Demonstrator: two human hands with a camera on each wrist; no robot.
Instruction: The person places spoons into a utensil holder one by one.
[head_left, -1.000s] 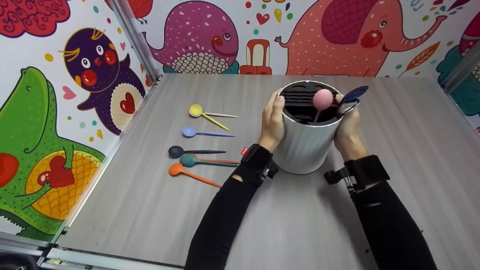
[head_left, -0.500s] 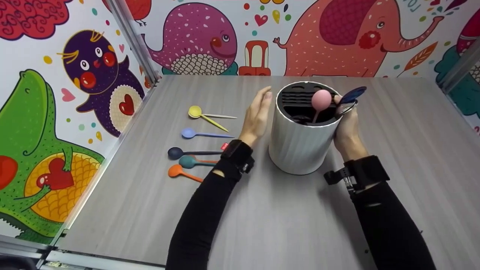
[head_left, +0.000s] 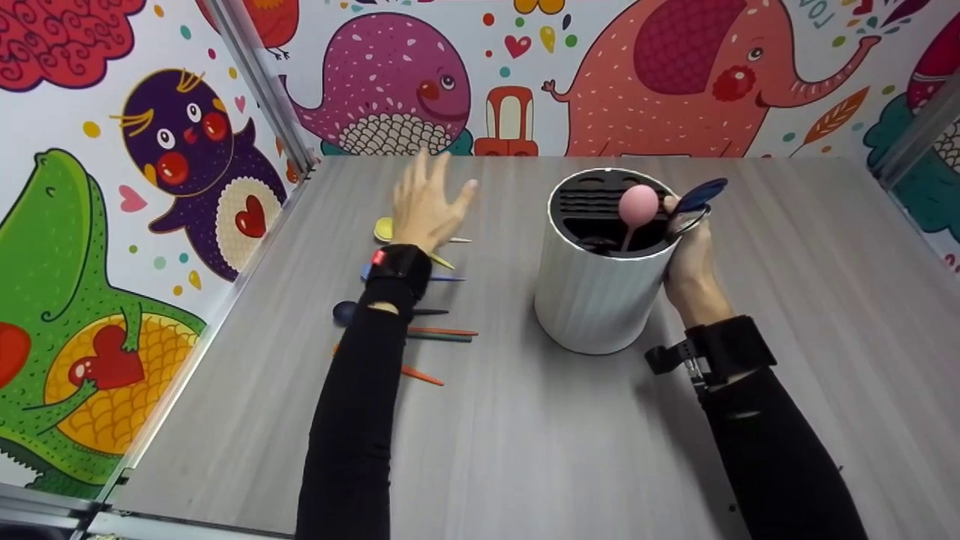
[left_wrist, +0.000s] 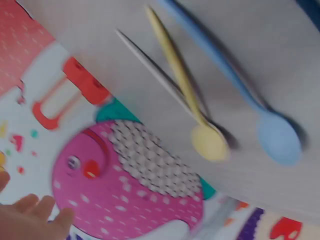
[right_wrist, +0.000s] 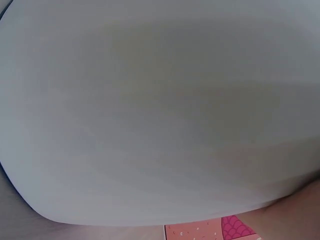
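My left hand [head_left: 427,202], fingers spread, reaches out above the far end of the row of spoons and holds nothing. Beneath and beside it lie a yellow spoon [left_wrist: 210,142] crossed with a pale-handled one, and a light blue spoon [left_wrist: 277,137]. My right hand [head_left: 694,255] grips the right side of a white cylindrical utensil holder [head_left: 592,300], its fingers partly hidden behind it. A pink round-headed spoon [head_left: 638,205] and a dark blue utensil [head_left: 701,195] stick up from the holder's slotted black top. In the right wrist view the holder's white wall fills nearly everything.
Nearer along the row lie a dark navy spoon [head_left: 345,313] and an orange spoon [head_left: 424,376], partly covered by the left forearm, with other handles between them. Printed cartoon walls [head_left: 600,75] stand behind and left of the grey table [head_left: 525,442].
My left hand has let go of the holder and swung left over the spoons, its fingers spreading. The right hand has stayed on the holder.
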